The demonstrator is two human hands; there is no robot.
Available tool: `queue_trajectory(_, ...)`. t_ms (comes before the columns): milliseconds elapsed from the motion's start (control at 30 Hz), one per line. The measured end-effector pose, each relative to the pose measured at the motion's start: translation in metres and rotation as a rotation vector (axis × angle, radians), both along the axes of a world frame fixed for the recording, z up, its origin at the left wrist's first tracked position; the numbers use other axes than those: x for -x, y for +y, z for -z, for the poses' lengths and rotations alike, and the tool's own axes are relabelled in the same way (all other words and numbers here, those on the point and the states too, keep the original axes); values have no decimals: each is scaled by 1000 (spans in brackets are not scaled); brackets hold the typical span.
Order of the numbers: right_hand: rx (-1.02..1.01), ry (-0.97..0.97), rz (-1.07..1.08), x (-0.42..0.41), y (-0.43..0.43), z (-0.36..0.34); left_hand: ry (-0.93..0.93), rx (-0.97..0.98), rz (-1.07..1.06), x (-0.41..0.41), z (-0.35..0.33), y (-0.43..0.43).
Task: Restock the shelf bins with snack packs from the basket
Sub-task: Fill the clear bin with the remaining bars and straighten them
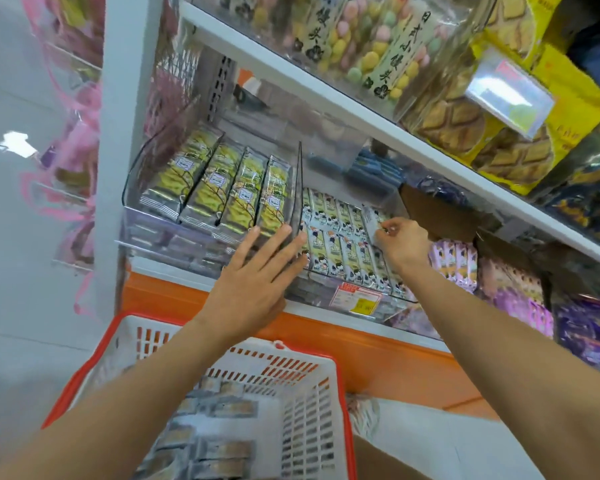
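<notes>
A red and white basket (pixel 312 403) sits below me with several silver snack packs (pixel 219 427) in it. Two clear shelf bins stand side by side. The left bin (pixel 160 223) holds yellow-green packs. The right bin (pixel 361 296) holds rows of small cartoon-print packs (pixel 336 230). My left hand (pixel 257 275) lies flat and open against the clear divider (pixel 297 202) between the bins. My right hand (pixel 399 240) pinches one small snack pack (pixel 371 220), held upright at the right end of the right bin's rows.
A white shelf board (pixel 326 95) hangs right above the bins, loaded with pastel sweets and yellow waffle bags. Purple packs (pixel 510 289) fill the space right of the bins. An orange ledge (pixel 361 344) runs below. Pink ribboned bags hang at the left.
</notes>
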State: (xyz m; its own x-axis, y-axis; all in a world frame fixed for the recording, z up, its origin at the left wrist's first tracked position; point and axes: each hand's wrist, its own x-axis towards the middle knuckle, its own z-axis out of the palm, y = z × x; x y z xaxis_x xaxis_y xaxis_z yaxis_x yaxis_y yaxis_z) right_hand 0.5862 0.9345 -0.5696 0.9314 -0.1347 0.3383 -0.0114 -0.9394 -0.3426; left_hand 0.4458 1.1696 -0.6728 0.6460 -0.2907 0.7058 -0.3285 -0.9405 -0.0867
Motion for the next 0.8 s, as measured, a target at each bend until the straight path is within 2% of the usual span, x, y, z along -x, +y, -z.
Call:
queue_trajectory(500,-6,27,-37,-14,-6,13,15,-15,-18,-2,3,-4)
queue_trajectory(600,19,-43,-99,-2,-5,10,47,-36,-29,0,0,-5)
queue_trajectory(800,-207,-138,-268,47,7,3,73,-45,-53,15,-4,-16)
